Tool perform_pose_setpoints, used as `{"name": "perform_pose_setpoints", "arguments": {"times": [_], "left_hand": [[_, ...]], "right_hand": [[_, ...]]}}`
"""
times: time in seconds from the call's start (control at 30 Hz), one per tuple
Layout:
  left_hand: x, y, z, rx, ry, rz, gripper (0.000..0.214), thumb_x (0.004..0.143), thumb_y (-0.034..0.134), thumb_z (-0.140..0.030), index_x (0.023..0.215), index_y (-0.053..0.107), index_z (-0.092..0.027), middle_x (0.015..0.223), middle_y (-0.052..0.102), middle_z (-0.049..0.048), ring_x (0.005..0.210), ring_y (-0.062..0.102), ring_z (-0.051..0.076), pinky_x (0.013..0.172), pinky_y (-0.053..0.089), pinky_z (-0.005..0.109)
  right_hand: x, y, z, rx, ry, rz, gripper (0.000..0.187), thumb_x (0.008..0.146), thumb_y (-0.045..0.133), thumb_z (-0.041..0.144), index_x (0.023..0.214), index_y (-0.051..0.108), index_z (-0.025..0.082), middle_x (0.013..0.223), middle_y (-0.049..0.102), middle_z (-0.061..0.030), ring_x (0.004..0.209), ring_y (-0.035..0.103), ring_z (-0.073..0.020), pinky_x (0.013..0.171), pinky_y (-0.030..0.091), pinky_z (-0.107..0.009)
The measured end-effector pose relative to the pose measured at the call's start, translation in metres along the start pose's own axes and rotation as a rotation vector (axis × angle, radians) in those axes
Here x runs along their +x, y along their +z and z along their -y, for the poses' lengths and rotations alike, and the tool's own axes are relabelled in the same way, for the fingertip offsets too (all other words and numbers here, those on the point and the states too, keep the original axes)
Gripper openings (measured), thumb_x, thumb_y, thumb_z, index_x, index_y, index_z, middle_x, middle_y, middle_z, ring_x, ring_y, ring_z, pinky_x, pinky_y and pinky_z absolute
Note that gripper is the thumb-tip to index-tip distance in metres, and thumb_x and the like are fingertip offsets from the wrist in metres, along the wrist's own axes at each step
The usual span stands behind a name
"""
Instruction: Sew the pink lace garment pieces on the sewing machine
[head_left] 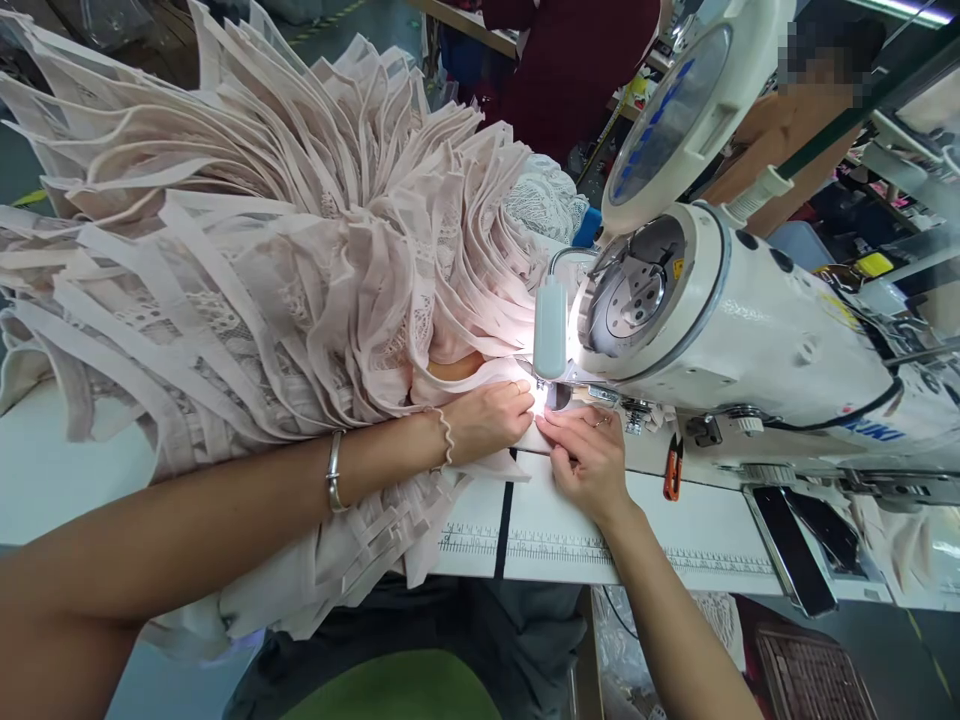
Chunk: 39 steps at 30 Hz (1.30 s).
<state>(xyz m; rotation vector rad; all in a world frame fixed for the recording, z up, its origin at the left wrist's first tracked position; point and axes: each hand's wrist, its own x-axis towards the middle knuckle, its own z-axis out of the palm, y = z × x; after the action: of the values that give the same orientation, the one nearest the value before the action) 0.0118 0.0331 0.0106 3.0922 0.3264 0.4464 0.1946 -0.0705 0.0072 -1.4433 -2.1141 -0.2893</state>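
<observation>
A white sewing machine (pixel 720 300) stands at the right, its lamp (pixel 551 330) lighting the needle area. My left hand (pixel 491 420) is closed on the edge of a pale pink lace garment (pixel 484 375), just left of the needle. From the right, my right hand (pixel 592 455) reaches in under the machine head, its fingertips gathered at the fabric by the presser foot. Glare partly hides what these fingertips pinch. A big heap of similar pale pink garments (pixel 322 240), with lace and straps, lies behind and under my left forearm.
Orange thread snips (pixel 673 470) and a phone (pixel 791 550) lie right of my right hand. A printed ruler (pixel 555 545) runs along the table's front edge. A round magnifier (pixel 671 130) hangs above the machine head. A person in dark red (pixel 574 75) is beyond the table.
</observation>
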Motion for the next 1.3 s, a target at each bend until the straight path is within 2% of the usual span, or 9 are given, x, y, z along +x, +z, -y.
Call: {"name": "perform_pose_setpoints", "arguments": {"times": [0.17,0.3,0.43,0.53,0.7,0.93,1.13,1.3], "left_hand": [[-0.007,-0.007,0.004,-0.080,-0.007,-0.011,0.026,0.099,0.040,-0.005,0.090,0.064,-0.010,0.093,0.063,0.0098,0.086,0.054,0.022,0.079,0.042,0.033],[-0.014,-0.010,0.009,-0.136,-0.015,-0.042,0.015,0.098,0.045,-0.011,0.100,0.060,-0.012,0.116,0.062,0.0139,0.106,0.056,0.025,0.096,0.043,0.037],[-0.018,-0.006,0.011,-0.161,-0.007,-0.038,0.019,0.094,0.047,-0.006,0.109,0.057,-0.014,0.125,0.061,0.0154,0.119,0.056,0.026,0.105,0.041,0.042],[-0.018,-0.004,0.011,-0.192,-0.015,-0.058,0.022,0.093,0.049,-0.007,0.113,0.057,-0.013,0.129,0.060,0.0174,0.122,0.057,0.028,0.106,0.042,0.045],[-0.017,-0.004,0.012,-0.193,-0.010,-0.043,0.024,0.090,0.053,-0.006,0.112,0.057,-0.012,0.132,0.059,0.0189,0.125,0.055,0.030,0.108,0.042,0.047],[-0.015,-0.005,0.015,-0.212,-0.039,-0.049,0.030,0.085,0.047,0.004,0.106,0.058,-0.016,0.131,0.059,0.0140,0.119,0.057,0.027,0.105,0.042,0.048],[-0.010,-0.007,0.018,-0.206,-0.052,-0.049,0.021,0.092,0.046,-0.002,0.103,0.057,-0.016,0.125,0.060,0.0131,0.117,0.056,0.027,0.099,0.044,0.042],[-0.007,-0.004,0.018,-0.183,-0.092,-0.020,0.014,0.098,0.047,-0.010,0.107,0.056,-0.015,0.126,0.058,0.0132,0.117,0.053,0.028,0.097,0.043,0.041]], "right_hand": [[0.002,0.004,0.003,-0.035,0.103,0.039,0.035,0.093,0.048,0.009,0.097,0.077,0.028,0.097,0.076,-0.0016,0.092,0.067,-0.0190,0.086,0.049,-0.036],[0.001,0.004,0.001,0.000,0.141,0.014,0.036,0.094,0.048,0.009,0.090,0.078,0.030,0.089,0.071,-0.0013,0.085,0.065,-0.0171,0.089,0.048,-0.036],[-0.003,0.004,-0.003,-0.004,0.158,0.040,0.037,0.092,0.049,0.008,0.093,0.078,0.031,0.103,0.073,-0.0009,0.097,0.066,-0.0188,0.094,0.047,-0.039],[-0.003,0.004,-0.003,0.014,0.159,0.066,0.039,0.093,0.047,0.009,0.095,0.078,0.032,0.106,0.076,0.0009,0.106,0.067,-0.0198,0.101,0.045,-0.042],[-0.001,0.003,-0.003,0.008,0.107,0.034,0.038,0.091,0.047,0.007,0.094,0.077,0.030,0.103,0.078,0.0009,0.102,0.069,-0.0199,0.098,0.047,-0.043],[-0.002,0.005,-0.004,-0.006,0.162,0.125,0.041,0.085,0.045,0.004,0.100,0.075,0.028,0.111,0.076,-0.0012,0.109,0.067,-0.0224,0.102,0.044,-0.045],[0.000,0.008,-0.005,-0.030,0.172,0.145,0.041,0.085,0.044,0.004,0.104,0.073,0.026,0.117,0.074,-0.0033,0.109,0.067,-0.0220,0.095,0.050,-0.038],[0.003,0.009,-0.008,-0.045,0.199,0.206,0.042,0.084,0.042,0.005,0.108,0.071,0.023,0.119,0.073,-0.0058,0.106,0.067,-0.0225,0.092,0.052,-0.037]]}}
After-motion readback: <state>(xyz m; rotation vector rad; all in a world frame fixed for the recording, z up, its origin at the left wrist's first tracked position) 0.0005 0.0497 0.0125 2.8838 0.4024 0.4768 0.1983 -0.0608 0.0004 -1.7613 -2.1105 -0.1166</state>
